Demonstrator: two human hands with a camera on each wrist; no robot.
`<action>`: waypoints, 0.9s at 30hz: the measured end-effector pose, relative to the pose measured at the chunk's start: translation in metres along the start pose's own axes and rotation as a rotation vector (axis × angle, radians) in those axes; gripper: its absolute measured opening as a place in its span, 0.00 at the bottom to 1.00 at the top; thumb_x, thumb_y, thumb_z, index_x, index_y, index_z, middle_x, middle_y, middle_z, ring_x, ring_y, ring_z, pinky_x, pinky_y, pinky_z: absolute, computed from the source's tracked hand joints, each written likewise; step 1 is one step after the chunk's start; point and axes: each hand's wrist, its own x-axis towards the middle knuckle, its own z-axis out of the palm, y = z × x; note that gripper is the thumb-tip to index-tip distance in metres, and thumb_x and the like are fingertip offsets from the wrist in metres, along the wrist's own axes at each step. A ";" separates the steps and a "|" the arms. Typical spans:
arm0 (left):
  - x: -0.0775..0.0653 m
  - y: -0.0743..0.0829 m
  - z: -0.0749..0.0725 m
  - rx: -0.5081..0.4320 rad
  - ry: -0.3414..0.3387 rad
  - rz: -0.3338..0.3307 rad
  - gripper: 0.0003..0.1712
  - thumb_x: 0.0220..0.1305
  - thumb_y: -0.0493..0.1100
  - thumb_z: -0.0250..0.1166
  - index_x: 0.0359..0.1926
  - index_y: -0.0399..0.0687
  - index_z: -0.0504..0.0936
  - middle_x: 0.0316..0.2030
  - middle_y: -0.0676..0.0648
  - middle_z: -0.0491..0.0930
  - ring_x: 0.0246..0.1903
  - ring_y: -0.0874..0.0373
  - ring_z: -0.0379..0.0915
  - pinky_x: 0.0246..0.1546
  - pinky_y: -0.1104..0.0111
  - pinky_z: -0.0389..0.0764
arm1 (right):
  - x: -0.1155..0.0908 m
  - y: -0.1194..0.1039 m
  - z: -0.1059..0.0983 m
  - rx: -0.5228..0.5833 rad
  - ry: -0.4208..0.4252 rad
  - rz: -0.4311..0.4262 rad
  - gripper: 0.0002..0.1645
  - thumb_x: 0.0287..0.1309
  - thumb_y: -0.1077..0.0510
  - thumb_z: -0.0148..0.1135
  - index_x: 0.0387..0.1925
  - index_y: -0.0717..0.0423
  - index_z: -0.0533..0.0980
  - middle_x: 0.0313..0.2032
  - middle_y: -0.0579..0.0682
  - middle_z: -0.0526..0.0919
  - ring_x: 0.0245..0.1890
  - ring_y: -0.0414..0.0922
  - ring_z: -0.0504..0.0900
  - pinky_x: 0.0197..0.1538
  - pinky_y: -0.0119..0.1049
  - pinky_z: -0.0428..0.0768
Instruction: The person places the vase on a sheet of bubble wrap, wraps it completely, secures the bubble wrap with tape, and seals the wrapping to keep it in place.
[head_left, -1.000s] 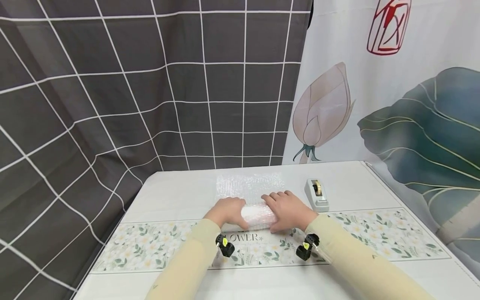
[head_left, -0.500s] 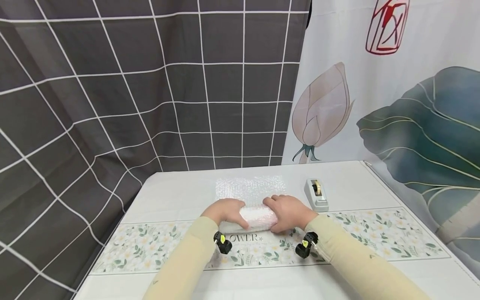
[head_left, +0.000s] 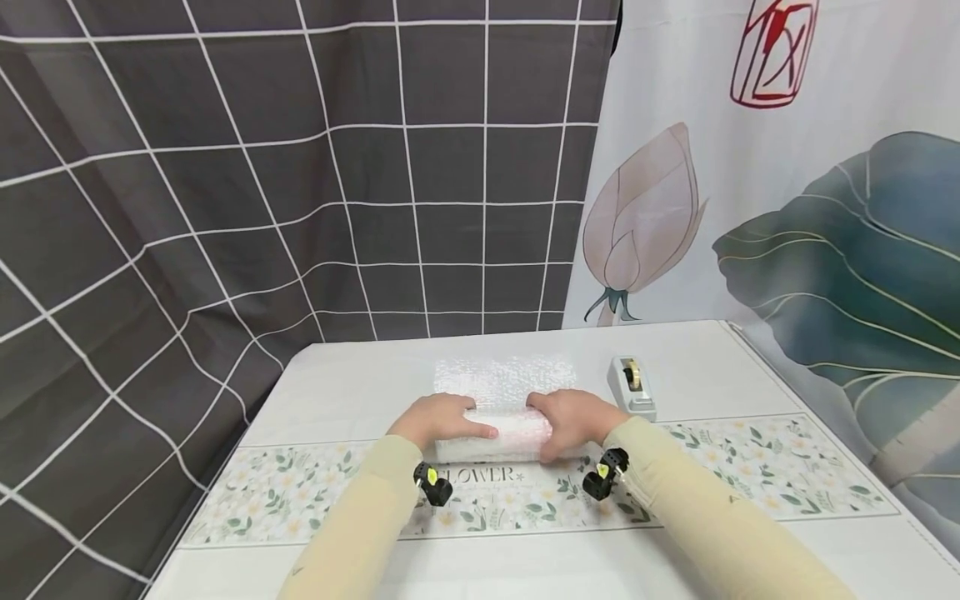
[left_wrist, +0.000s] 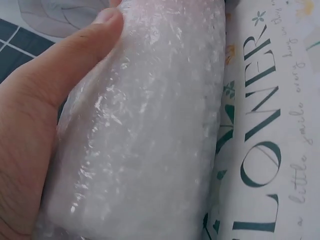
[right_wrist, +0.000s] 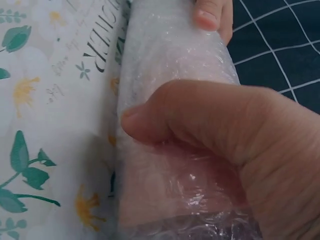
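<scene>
From the head view, your two arms reach up from the bottom of the frame in pale yellow sleeves. The roll of bubble wrap point(head_left: 513, 431) lies on the white bench point(head_left: 232, 575), just below and right of the frame's middle. Your left hand point(head_left: 438, 417) is at the roll's left end, thumb stretched straight along it, pointing right. Your right hand point(head_left: 577, 418) grips the right end, fingertips above, thumb below. A flat sheet of bubble wrap point(head_left: 510, 381) lies just above the roll, and a tape holder point(head_left: 632, 388) sits to the right.

From the left wrist view, your left thumb touches the roll at the upper left. Your other fingers are mostly hidden, so I can't tell how tight that grip is.

From the right wrist view, your right thumb bends across the roll near the middle. That grip is closed around the roll. Pink shows through the wrap.
</scene>
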 end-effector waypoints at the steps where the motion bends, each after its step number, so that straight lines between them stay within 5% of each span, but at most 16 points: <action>1: -0.001 -0.001 0.000 -0.008 0.009 -0.008 0.47 0.55 0.80 0.58 0.60 0.50 0.81 0.53 0.48 0.84 0.52 0.49 0.80 0.54 0.54 0.78 | 0.001 0.000 -0.001 0.028 -0.023 0.004 0.41 0.29 0.44 0.77 0.52 0.48 0.74 0.33 0.40 0.82 0.32 0.41 0.79 0.40 0.42 0.81; 7: -0.002 -0.003 0.004 0.179 0.120 0.052 0.46 0.59 0.82 0.52 0.56 0.51 0.83 0.46 0.49 0.87 0.46 0.52 0.83 0.47 0.55 0.80 | 0.007 0.003 -0.003 0.167 -0.122 0.056 0.41 0.28 0.45 0.78 0.52 0.46 0.77 0.39 0.40 0.83 0.39 0.42 0.80 0.49 0.45 0.80; 11: -0.005 0.001 0.007 0.287 0.163 0.062 0.50 0.56 0.84 0.51 0.61 0.51 0.80 0.50 0.48 0.86 0.49 0.50 0.82 0.51 0.52 0.78 | 0.008 0.004 -0.004 0.174 -0.139 0.091 0.44 0.27 0.43 0.78 0.55 0.46 0.77 0.43 0.41 0.83 0.43 0.42 0.80 0.54 0.47 0.78; 17: -0.011 0.018 0.013 0.372 0.223 0.093 0.58 0.48 0.86 0.57 0.71 0.55 0.70 0.61 0.45 0.77 0.58 0.45 0.75 0.59 0.46 0.72 | 0.012 0.007 -0.005 0.112 -0.146 0.075 0.46 0.27 0.41 0.77 0.56 0.48 0.77 0.43 0.43 0.81 0.43 0.44 0.77 0.52 0.48 0.78; 27: -0.006 0.042 0.031 0.472 0.236 0.087 0.58 0.44 0.75 0.72 0.73 0.55 0.67 0.60 0.45 0.76 0.55 0.44 0.74 0.57 0.45 0.74 | 0.022 0.013 -0.008 0.151 -0.203 0.106 0.46 0.26 0.44 0.75 0.56 0.52 0.78 0.46 0.46 0.79 0.46 0.46 0.76 0.54 0.50 0.77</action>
